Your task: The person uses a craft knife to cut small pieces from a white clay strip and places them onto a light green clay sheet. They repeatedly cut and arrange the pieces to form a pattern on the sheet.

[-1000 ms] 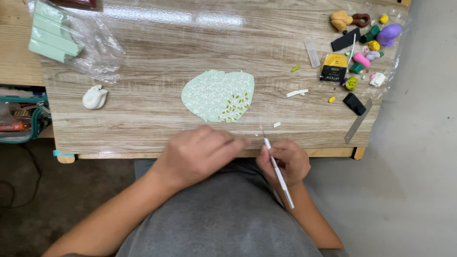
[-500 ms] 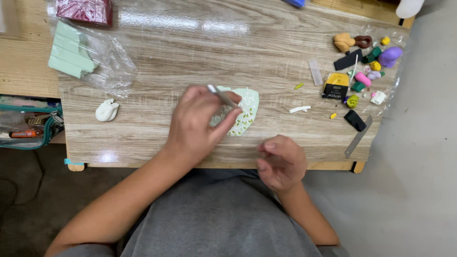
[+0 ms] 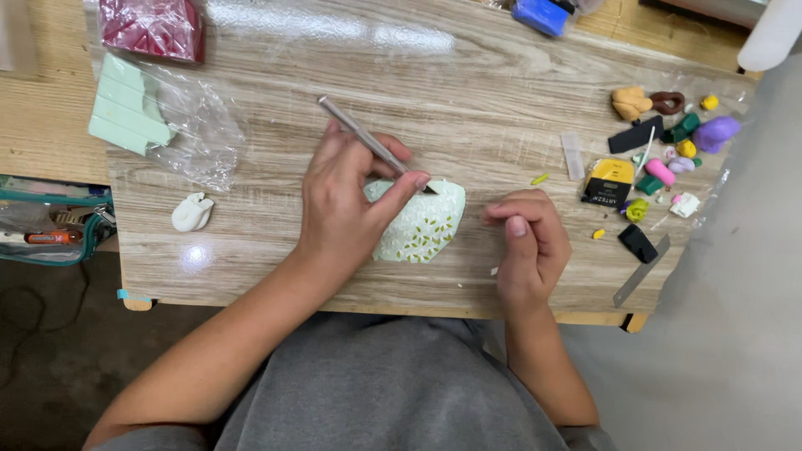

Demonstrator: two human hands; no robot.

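Soft modelling-clay slab under tooling, seen from above. The slab lies flat on the wooden worktop near its front edge, between the two hands, its left part hidden under the left hand. It is a thin, pale mint-green sheet with a rounded outline, scored with a lattice of lines and dotted with small yellow-green flecks. The left grip is pressed together on a slim metal tool, held like a pen with its tip meeting the slab's upper edge. The right hand rests just beside the slab on the worktop, fingers curled loosely inward and pinching nothing that can be seen. Judged by its thinness and impressed pattern, the slab is light, pliable and easily marred: it would likely sag or stretch if lifted by one edge, so broad support from beneath, or sliding it flat, seems safer than pinching the decorated face. A bagged block of the same green clay lies at upper left.
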